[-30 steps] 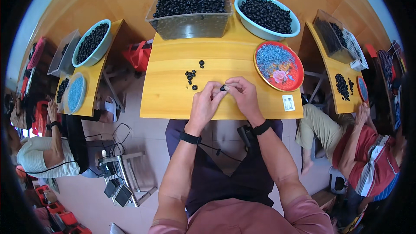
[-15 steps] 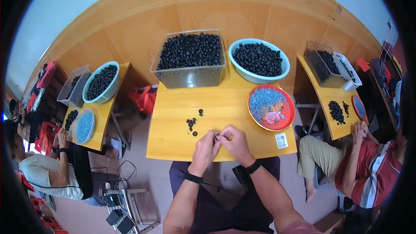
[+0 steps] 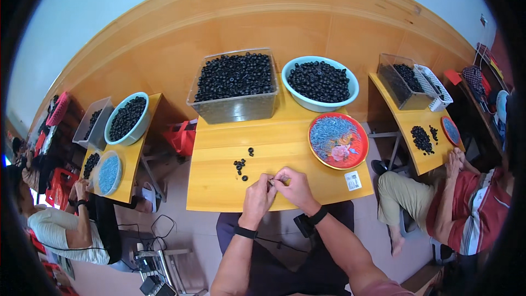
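- Left hand (image 3: 257, 196): drawn narrow, thumb and fingertips pinched on a small dark piece (image 3: 270, 183).
- Right hand (image 3: 295, 187): also narrow, fingertips closed at the same piece, meeting the left ones. Piece mostly hidden by fingers; its exact form I cannot tell.
- Piece sits between both hands, over the near part of the table (image 3: 219, 193), right of the loose rings.
- Rings (image 3: 239, 165): black, a small scatter on the bare wood left of the hands; one lies a little nearer, two by the far end.
- Box (image 3: 241, 111): clear, at the table's far edge, heaped with black rings.
- Basin (image 3: 321, 106): pale teal, just right of the box, also full of black rings.
- Tray (image 3: 362, 153): red, round, flower-patterned, nearer than the basin; blue bits (image 3: 331, 132) spread over its far left part.
- Label (image 3: 353, 181): white, on the table's near right corner, just below the tray.
- Black bands on both wrists.
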